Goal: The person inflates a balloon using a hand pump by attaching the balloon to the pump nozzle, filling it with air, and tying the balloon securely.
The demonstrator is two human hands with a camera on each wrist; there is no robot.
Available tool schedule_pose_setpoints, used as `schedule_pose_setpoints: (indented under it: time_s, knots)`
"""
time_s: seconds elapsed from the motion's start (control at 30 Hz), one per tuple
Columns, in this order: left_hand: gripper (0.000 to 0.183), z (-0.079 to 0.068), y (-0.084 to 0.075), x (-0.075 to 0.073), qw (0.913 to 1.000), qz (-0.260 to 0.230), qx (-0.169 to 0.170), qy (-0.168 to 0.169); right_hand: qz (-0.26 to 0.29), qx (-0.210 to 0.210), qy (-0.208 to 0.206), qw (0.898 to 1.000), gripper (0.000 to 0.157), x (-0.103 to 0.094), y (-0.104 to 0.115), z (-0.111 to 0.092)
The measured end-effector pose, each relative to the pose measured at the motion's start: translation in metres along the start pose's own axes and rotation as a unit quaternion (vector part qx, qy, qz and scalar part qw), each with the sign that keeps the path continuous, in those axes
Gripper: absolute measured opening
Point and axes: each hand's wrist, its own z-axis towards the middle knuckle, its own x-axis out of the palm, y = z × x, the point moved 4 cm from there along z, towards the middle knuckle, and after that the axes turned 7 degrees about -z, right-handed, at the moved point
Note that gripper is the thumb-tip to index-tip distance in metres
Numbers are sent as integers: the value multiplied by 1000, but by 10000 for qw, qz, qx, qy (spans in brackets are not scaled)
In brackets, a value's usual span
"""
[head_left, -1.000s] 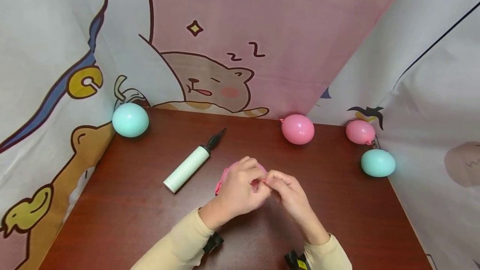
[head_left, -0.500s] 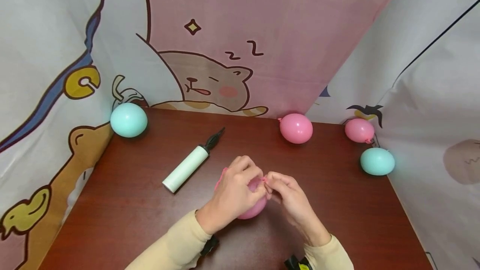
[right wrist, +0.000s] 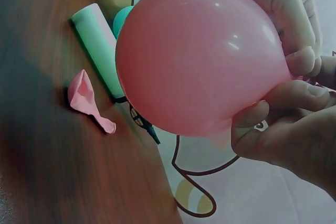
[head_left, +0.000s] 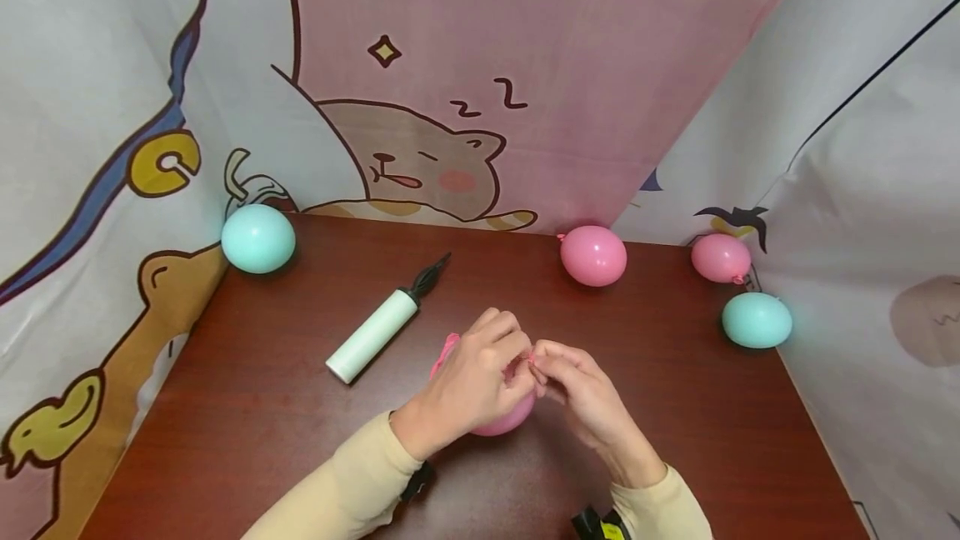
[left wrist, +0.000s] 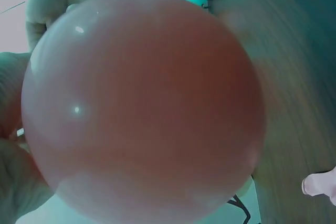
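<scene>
An inflated pink balloon (head_left: 506, 420) hangs under my hands at the middle of the table, mostly covered by the left one in the head view. My left hand (head_left: 474, 377) pinches it at the neck. Right beside, my right hand (head_left: 588, 397) pinches the small neck end between thumb and fingertips. In the right wrist view the round balloon (right wrist: 197, 59) bulges away from both hands' fingers, which meet at its neck. The left wrist view is largely filled by the balloon (left wrist: 147, 103). A limp, uninflated pink balloon (right wrist: 82, 98) lies on the table, partly behind my left hand.
A white hand pump (head_left: 375, 336) with a black nozzle lies left of my hands. Inflated balloons sit along the edges: turquoise (head_left: 258, 238) at back left, pink (head_left: 593, 256) at the back, and pink (head_left: 721, 258) and turquoise (head_left: 757, 320) at right. Printed cloth (head_left: 585, 65) walls the table.
The inflated balloon has swung toward the table's front and shows below my left hand. More of the limp balloon's upper end shows. Both hands stay close together with small finger movements.
</scene>
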Motion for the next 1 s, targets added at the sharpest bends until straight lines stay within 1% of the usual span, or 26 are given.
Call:
schedule_pose_setpoints:
  time_s: [0.07,0.13,0.23,0.3,0.37,0.43,0.47,0.53,0.63,0.67,0.73,0.8,0.9,1.0]
  knots:
    - [8,0,0,0,10000,-4,-76,-22,-22,37,-12,10000,28,0,0,0]
    - [7,-1,-1,0,9999,84,-31,-53,-39,49,-30,10000,28,-1,0,-1]
    - [4,-1,-4,-1,9992,322,204,-78,-6,87,-32,10000,28,-1,0,-1]
    - [7,0,-5,-1,9980,476,403,-66,53,80,-7,10000,28,-2,1,-1]
    - [10,2,-6,-2,9973,483,545,-31,109,60,71,9999,27,-2,1,-1]
    - [11,3,-4,-2,9974,329,648,17,128,-14,178,9998,27,-2,2,-1]
    - [12,4,-3,-2,9975,172,679,42,125,-80,220,9996,27,-3,3,-1]
    - [14,6,0,-2,9969,-242,735,106,120,-208,281,9993,27,-4,4,0]
    - [16,9,4,-3,9932,-829,778,256,120,-303,262,9991,27,-5,5,0]
    - [16,10,5,-3,9918,-979,759,313,95,-334,239,9991,28,-6,6,0]
    - [17,11,8,-3,9905,-1110,681,438,77,-299,185,9994,28,-6,5,1]
    - [16,10,9,-3,9909,-1122,509,544,63,-243,161,9996,27,-7,4,1]
    - [15,7,11,-4,9926,-1041,163,598,125,-177,147,9997,28,-7,2,1]
    - [11,5,10,-6,9929,-970,-12,684,167,-115,146,9997,28,-7,0,1]
